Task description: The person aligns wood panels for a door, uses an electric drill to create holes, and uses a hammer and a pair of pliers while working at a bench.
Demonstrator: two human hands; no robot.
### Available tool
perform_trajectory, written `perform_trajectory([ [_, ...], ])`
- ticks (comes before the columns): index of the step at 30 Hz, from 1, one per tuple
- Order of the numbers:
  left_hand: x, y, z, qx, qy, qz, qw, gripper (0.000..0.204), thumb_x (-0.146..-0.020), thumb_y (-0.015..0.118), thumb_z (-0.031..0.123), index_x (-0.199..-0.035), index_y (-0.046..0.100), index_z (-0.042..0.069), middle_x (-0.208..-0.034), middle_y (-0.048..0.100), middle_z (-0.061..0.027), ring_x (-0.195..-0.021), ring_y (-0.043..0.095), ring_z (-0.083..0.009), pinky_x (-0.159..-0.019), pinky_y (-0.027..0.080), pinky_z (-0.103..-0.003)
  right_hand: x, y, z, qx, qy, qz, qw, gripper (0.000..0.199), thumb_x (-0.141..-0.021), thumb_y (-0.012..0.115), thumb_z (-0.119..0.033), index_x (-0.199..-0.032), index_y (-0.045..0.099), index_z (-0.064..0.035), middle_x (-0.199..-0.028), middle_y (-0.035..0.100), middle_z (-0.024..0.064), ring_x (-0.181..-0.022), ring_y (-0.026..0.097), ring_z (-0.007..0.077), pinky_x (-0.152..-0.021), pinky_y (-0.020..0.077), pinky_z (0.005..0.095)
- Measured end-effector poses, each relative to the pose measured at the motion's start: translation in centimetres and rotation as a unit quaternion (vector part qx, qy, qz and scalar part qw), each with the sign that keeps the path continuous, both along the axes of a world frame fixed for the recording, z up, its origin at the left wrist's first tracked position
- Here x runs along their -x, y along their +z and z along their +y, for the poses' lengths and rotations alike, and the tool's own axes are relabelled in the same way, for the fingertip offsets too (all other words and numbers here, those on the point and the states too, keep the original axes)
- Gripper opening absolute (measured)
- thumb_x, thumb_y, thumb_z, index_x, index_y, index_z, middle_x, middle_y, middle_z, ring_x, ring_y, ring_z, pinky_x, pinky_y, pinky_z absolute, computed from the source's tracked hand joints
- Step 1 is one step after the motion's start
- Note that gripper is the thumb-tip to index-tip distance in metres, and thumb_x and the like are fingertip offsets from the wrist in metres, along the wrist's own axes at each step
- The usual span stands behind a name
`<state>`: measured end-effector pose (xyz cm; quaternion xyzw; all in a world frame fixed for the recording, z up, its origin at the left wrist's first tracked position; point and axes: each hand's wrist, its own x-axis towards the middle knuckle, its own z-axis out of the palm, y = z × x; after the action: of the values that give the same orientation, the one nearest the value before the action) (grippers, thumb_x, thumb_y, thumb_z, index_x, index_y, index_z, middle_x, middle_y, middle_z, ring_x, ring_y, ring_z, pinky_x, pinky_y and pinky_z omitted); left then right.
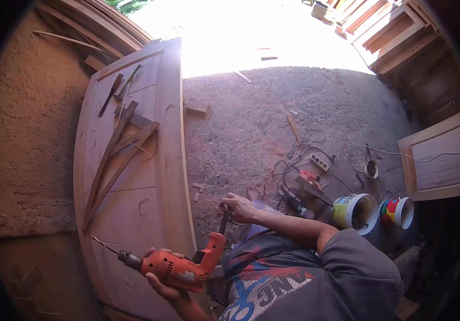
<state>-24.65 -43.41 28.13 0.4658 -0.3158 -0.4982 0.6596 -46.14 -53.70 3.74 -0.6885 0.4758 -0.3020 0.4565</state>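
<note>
My left hand (161,286) is wrapped round the body of an orange power drill (179,267), fingers on top and thumb beneath. A long twist bit (105,245) sits in the dark chuck and points left over the panelled wooden door. My right hand (236,208) is closed on the black cord (223,221) where it leaves the base of the drill's handle. Below and left of the hands lies the wooden door (139,203), raised off the ground. On it rests a dark wooden frame of joined strips (115,160), tapering toward me.
Farther up the door lie slim dark tools (111,95). Tangled cords, a power strip (321,162) and a red-and-dark power tool (311,184) lie on the rough ground. At right stand a large white bucket (362,214), a smaller bucket (404,213) and a leaning door (437,155).
</note>
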Motion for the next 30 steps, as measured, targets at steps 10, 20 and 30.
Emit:
perform_trajectory([
  [10,11.2,0.3,-19.8,-0.006,-0.204,-0.137,0.969,0.079,-0.088,0.064,0.06,-0.135,0.038,0.002,-0.102,0.058,-0.0164,-0.084,0.067,-0.027,-0.072,0.06,-0.041,11.7,-3.6,-9.0,-0.198,-0.082,0.081,0.973,0.041,-0.097,0.054,-0.043,-0.122,0.063,-0.0122,-0.109,0.065,0.0239,-0.106,0.062,0.0401,-0.09,0.049,0.0481],
  [20,23.9,-4.7,-39.3,0.024,-0.375,-0.123,0.919,0.061,-0.092,0.07,0.037,-0.137,0.045,0.004,-0.115,0.056,-0.0075,-0.102,0.06,-0.0188,-0.088,0.052,-0.033,24.1,-11.1,-8.4,-0.31,-0.413,0.04,0.855,0.04,-0.09,0.06,-0.037,-0.118,0.066,-0.0094,-0.117,0.068,0.0207,-0.108,0.066,0.0358,-0.095,0.0501,0.0418],
  [30,38.4,-11.7,-59.3,-0.1,-0.529,-0.115,0.835,0.038,-0.091,0.067,0.025,-0.116,0.054,0.0,-0.098,0.061,-0.0052,-0.088,0.062,-0.0156,-0.083,0.048,-0.03,25.6,-20.0,-2.7,-0.35,-0.7,0.021,0.623,0.03,-0.087,0.055,-0.027,-0.091,0.072,-0.0021,-0.087,0.073,0.0148,-0.084,0.072,0.0292,-0.075,0.0556,0.0397],
])
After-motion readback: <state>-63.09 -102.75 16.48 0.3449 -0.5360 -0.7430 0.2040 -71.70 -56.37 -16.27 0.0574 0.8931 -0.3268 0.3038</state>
